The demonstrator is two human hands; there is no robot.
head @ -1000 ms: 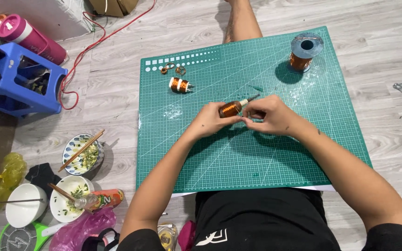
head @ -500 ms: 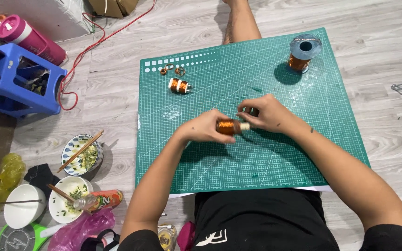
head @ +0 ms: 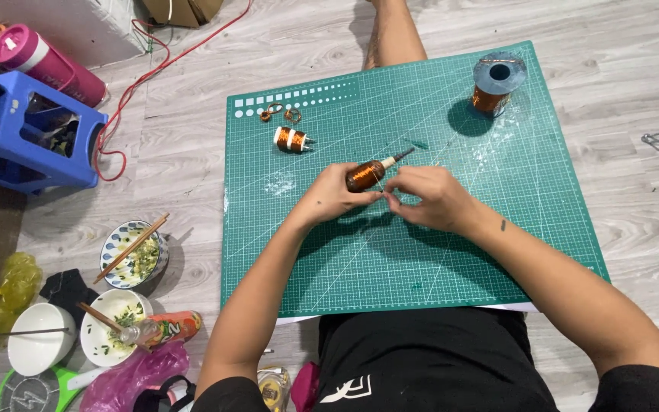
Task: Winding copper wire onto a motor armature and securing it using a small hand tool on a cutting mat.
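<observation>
My left hand [head: 331, 198] grips a small copper-wire coil on a rod [head: 368, 174] above the middle of the green cutting mat [head: 421, 252]. Its rod tip points up and to the right. My right hand [head: 430, 197] is beside it, fingertips pinched at the coil's lower end, apparently on a thin wire that is too fine to see clearly. A second wound coil [head: 292, 140] lies on the mat further away to the left. A large spool of copper wire [head: 496, 85] stands upright at the mat's far right corner.
Two small copper rings [head: 281, 114] lie near the mat's far left edge. Left of the mat are a blue plastic stool [head: 28, 133], a pink bottle [head: 43, 61], a red cable [head: 135, 99], bowls with chopsticks [head: 133, 252] and a lying can [head: 175, 326]. My bare leg [head: 393, 34] stretches beyond the mat.
The coil has turned in my left hand, so that its rod tip now points up and right. Both hands stay together over the middle of the mat.
</observation>
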